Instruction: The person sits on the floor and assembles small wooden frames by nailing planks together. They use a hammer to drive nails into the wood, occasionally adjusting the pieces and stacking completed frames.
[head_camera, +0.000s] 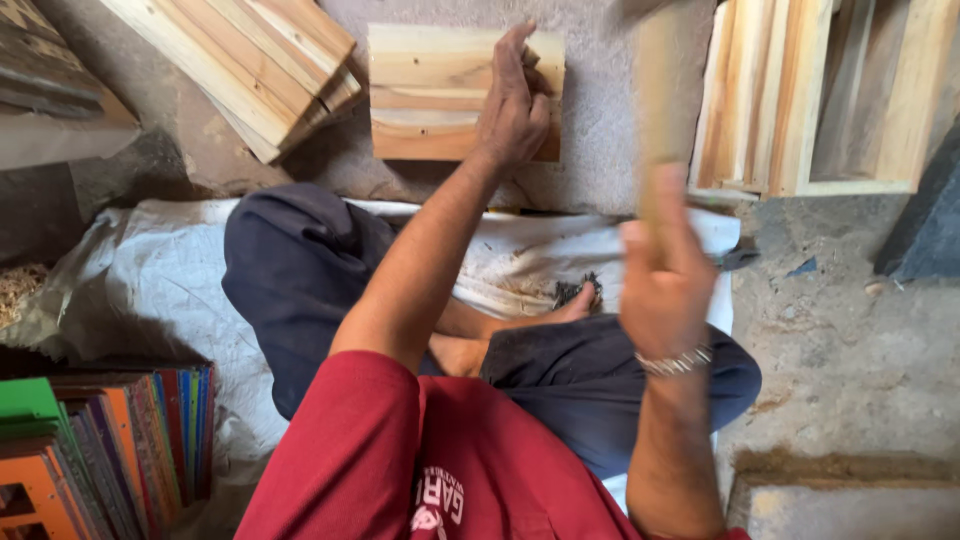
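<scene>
I see the left hand (515, 100) pressed flat, fingers extended, on a small wooden panel (430, 95) lying on the concrete floor (850, 340). The right hand (660, 285) is clenched around a wooden handle (660, 120); motion blur obscures it, and its upper end is cut off at the frame's top edge. A board stack (255, 60) borders the panel's left, wooden frames (800, 100) its right. Bare floor separates them.

Head view, steeply downward (close over lap)
</scene>
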